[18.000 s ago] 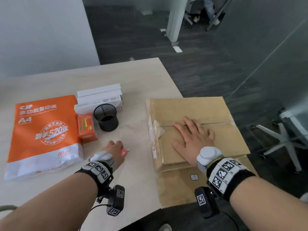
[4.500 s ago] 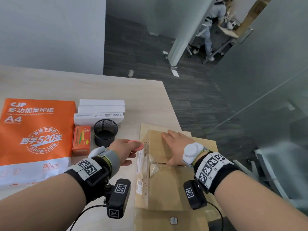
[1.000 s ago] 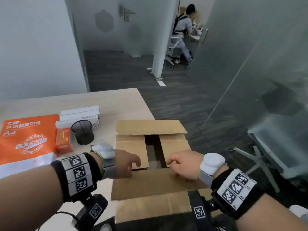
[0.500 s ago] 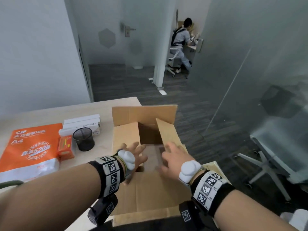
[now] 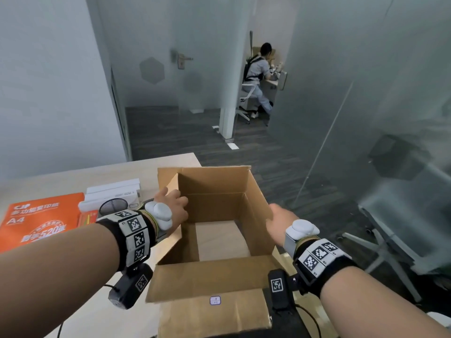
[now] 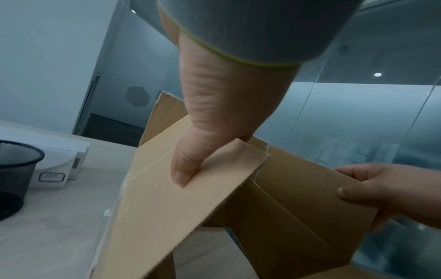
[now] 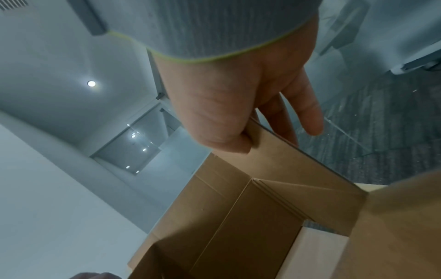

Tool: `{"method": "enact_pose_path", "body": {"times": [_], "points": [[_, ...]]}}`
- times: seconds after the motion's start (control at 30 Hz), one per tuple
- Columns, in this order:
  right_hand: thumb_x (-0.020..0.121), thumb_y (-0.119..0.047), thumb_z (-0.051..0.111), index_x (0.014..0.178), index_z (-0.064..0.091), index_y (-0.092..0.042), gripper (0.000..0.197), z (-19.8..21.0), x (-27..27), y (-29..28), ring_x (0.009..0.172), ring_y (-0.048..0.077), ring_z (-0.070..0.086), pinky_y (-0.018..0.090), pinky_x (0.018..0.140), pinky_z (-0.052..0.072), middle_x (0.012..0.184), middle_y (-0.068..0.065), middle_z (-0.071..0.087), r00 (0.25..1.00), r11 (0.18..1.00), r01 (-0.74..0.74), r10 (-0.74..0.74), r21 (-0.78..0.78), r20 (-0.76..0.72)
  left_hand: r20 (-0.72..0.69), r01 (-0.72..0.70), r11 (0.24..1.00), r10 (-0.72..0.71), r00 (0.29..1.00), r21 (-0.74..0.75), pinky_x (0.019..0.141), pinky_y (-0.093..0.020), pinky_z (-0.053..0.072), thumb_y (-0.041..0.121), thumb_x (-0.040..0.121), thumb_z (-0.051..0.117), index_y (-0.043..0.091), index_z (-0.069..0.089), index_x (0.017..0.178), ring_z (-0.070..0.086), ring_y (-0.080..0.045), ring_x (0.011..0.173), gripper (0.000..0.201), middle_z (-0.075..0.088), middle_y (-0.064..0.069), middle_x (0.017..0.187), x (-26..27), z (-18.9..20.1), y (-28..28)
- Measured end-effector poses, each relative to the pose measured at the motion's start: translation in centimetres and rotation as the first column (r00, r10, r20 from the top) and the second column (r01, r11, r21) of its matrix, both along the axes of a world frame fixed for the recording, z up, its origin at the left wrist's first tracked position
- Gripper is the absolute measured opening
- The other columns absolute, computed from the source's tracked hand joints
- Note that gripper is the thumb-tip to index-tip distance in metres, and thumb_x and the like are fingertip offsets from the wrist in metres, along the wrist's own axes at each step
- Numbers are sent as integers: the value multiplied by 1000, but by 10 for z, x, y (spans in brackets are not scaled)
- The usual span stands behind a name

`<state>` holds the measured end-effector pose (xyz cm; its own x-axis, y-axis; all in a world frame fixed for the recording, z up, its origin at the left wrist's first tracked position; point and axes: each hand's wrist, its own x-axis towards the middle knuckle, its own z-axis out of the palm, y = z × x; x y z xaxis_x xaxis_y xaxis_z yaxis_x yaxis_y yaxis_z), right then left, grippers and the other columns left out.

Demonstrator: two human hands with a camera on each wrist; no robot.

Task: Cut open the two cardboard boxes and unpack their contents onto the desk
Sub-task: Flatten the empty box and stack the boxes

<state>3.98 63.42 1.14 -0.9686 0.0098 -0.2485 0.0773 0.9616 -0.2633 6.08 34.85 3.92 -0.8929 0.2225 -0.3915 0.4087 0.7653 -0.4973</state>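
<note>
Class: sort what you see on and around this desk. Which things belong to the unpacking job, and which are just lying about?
Job: cardboard box, flaps open; left hand and right hand, each holding a side flap.

Lying about: orange A4 paper pack, mesh pen cup, white boxes, small orange box.

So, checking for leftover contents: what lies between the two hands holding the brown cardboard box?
Head view: between the left hand and right hand is only the brown cardboard box's open cavity, nothing visible inside.

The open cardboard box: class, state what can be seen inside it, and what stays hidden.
Inside the cardboard box, only bare brown walls and a pale floor show; no contents are visible. The near flap hides the floor's near edge. The left hand and right hand grip the side flaps.
</note>
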Motion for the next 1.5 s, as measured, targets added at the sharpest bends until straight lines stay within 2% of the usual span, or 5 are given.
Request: {"method": "enact_pose_path", "body": {"times": [0.57, 0.7, 0.8, 1.1, 1.5], "points": [[75, 1, 44, 77, 53, -25, 27, 28, 34, 98, 78, 24, 58, 32, 60, 41, 79, -1, 59, 997, 1000, 26, -25, -12, 75, -356, -26, 939, 156, 921, 344, 111, -52, 28, 75, 80, 59, 47, 63, 124, 25, -25, 146, 52, 33, 8, 158, -53, 15, 34], [83, -45, 50, 96, 54, -39, 14, 18, 49, 102, 86, 24, 66, 37, 76, 53, 91, -7, 68, 998, 996, -13, 19, -90, 63, -323, -11, 928, 141, 936, 373, 114, -53, 29, 66, 88, 56, 39, 64, 119, 47, -22, 130, 41, 56, 10, 134, -62, 12, 45], [62, -89, 52, 134, 43, -52, 81, 16, 60, 100, 114, 15, 62, 35, 96, 49, 133, -19, 60, 988, 990, -108, 118, -93, 101, -375, 21, 888, 173, 911, 459, 110, -51, 30, 58, 94, 51, 38, 62, 108, 48, -23, 123, 27, 57, 9, 123, -64, 10, 55], [89, -41, 47, 152, 0, -50, 79, 17, 38, 79, 137, 31, 40, 50, 99, 47, 162, -6, 26, 972, 954, -195, 218, 229, -83, -602, 250, 775, 202, 772, 580, 117, -52, 10, 43, 100, 52, 43, 68, 110, 40, -25, 126, 19, 54, 12, 120, -62, 22, 53], [89, -26, 56, 149, 39, -33, 63, -37, 42, 46, 123, 28, 55, 36, 95, 50, 145, 2, 49, 835, 857, -483, 389, 180, 389, 49, -308, 894, 309, 950, 326, 85, -33, 49, 49, 86, 66, 30, 58, 112, 57, -20, 99, 34, 60, 7, 110, 5, -79, 14]]}}
